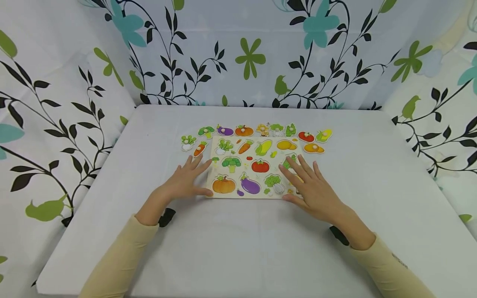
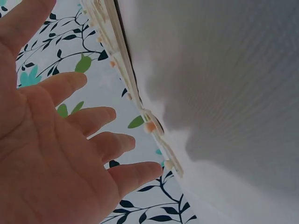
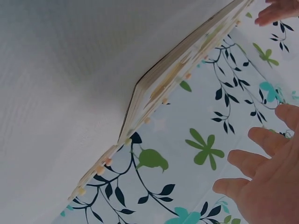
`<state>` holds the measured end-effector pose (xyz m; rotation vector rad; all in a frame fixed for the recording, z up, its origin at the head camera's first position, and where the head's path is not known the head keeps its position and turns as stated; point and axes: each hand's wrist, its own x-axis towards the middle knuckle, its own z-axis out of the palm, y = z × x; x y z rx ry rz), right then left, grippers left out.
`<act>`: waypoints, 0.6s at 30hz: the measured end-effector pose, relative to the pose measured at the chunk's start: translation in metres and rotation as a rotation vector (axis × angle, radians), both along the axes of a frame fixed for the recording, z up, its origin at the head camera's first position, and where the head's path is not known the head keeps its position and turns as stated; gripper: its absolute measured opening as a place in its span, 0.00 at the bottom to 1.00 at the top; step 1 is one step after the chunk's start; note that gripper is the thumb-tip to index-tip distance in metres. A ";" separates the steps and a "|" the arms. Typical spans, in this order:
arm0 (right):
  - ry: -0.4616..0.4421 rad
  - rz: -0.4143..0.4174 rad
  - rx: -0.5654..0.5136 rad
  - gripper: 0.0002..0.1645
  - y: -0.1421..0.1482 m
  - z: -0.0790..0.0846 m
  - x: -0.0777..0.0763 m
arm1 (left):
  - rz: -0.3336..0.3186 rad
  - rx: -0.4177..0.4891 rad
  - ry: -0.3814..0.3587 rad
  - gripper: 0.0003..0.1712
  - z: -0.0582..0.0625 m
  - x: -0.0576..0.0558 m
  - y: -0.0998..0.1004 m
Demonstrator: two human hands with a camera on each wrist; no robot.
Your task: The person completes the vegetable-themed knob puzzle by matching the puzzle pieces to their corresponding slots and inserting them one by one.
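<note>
A flat wooden vegetable puzzle board [image 1: 257, 196] lies on the white table, with vegetable pictures across it. My left hand [image 1: 188, 180] is spread at the board's left edge, holding nothing; its thumb tip is by the near left corner. Spread over the board's right part, my right hand [image 1: 313, 192] covers some of the pictures and holds nothing. Knobbed pieces lie around the board's far side: a carrot [image 1: 200, 148] near my left fingertips, a white radish [image 1: 188, 142], broccoli [image 1: 206, 132], an eggplant [image 1: 225, 130], a pumpkin [image 1: 244, 131], a tomato [image 1: 306, 136] and potatoes [image 1: 314, 148]. Whether either hand touches the board is unclear.
Other loose pieces, such as corn [image 1: 324, 135] and a leafy cabbage [image 1: 276, 130], sit in the same row. The white table [image 1: 238, 248] reaches back to a curtain [image 1: 223, 49] printed with leaves and flowers, which also hangs at both sides.
</note>
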<state>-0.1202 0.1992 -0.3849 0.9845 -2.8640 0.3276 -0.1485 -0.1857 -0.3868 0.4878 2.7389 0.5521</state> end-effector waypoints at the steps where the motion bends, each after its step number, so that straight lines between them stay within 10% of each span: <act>1: 0.000 -0.008 -0.005 0.49 0.002 -0.001 0.000 | -0.004 0.004 -0.016 0.58 -0.002 -0.001 0.000; 11: -0.032 -0.076 -0.055 0.47 0.025 0.005 -0.010 | -0.017 -0.026 -0.108 0.51 -0.007 -0.007 0.010; 18: -0.129 -0.223 -0.156 0.42 0.069 0.019 -0.067 | 0.001 -0.045 -0.115 0.51 -0.011 -0.004 0.006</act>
